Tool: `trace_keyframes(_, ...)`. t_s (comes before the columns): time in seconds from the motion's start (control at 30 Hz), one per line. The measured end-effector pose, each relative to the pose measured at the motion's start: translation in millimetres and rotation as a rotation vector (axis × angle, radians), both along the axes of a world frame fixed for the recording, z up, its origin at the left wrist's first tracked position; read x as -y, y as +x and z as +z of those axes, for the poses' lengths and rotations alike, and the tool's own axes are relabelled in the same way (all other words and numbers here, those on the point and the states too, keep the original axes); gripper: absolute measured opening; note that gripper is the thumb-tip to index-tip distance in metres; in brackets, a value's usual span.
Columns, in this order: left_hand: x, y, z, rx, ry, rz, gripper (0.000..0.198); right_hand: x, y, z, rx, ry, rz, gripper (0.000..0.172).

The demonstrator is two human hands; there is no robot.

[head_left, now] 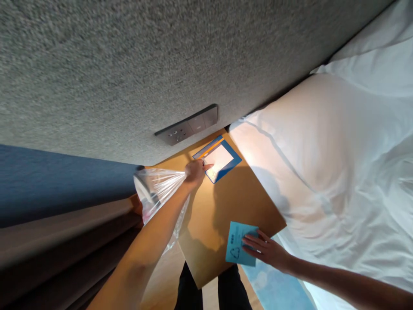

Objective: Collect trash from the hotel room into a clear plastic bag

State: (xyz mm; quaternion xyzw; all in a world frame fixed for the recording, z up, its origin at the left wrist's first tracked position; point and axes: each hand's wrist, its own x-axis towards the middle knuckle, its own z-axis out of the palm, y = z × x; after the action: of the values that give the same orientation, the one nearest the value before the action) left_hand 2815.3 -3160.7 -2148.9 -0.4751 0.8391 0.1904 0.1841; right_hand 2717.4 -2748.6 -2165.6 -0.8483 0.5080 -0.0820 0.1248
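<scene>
Clear plastic bag (pixel 161 185) — its neck clamped in the left hand (pixel 195 171), presumably so it hangs beside the wooden table (pixel 240 196). One finger extends over the blue folder (pixel 232 157) lying there. The right hand (pixel 266 249), well apart, overlaps the teal card (pixel 234 241) by the near edge — pinching or merely steadying, I cannot tell.

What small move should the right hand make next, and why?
I'd probably have the right hand bring the light-blue card further in over the wooden tabletop before letting go. In this view, a corner of the card reaches past the tabletop's edge, and the left hand is busy gripping the clear plastic bag. Whether the card rests on the wood, I can't tell.
</scene>
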Motion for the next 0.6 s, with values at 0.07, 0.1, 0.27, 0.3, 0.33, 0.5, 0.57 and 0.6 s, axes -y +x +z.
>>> trace_keyframes(0.07,3.1,-0.2,-0.8,0.011,-0.004,-0.03,0.069,-6.6,3.8,0.1,0.031,-0.064,-0.052,0.042)
trace_keyframes(0.1,3.9,0.0,-1.6,0.011,-0.01,-0.045,0.07,-3.9,4.2,2.9,0.056,-0.08,-0.08,0.041)
trace_keyframes(0.27,3.7,1.4,-3.1,0.004,-0.03,-0.058,0.07,71.8,-23.4,38.6,0.171,-0.108,-0.125,0.041)
trace_keyframes(0.3,3.1,1.6,-2.4,0.001,-0.028,-0.055,0.069,96.9,-34.6,44.0,0.191,-0.134,-0.147,0.043)
trace_keyframes(0.33,2.4,1.7,-1.4,-0.003,-0.027,-0.052,0.068,123.6,-46.6,46.7,0.207,-0.163,-0.174,0.045)
trace_keyframes(0.5,-0.1,1.9,0.5,-0.035,-0.008,0.022,0.058,239.6,-98.9,18.8,0.159,-0.17,-0.187,0.052)
trace_keyframes(0.57,-0.2,1.7,-1.3,-0.049,0.022,0.069,0.054,263.8,-114.0,2.2,0.121,-0.081,-0.167,0.057)
trace_keyframes(0.6,-0.2,1.6,-2.4,-0.055,0.033,0.084,0.053,270.9,-120.7,-3.8,0.098,-0.05,-0.178,0.057)
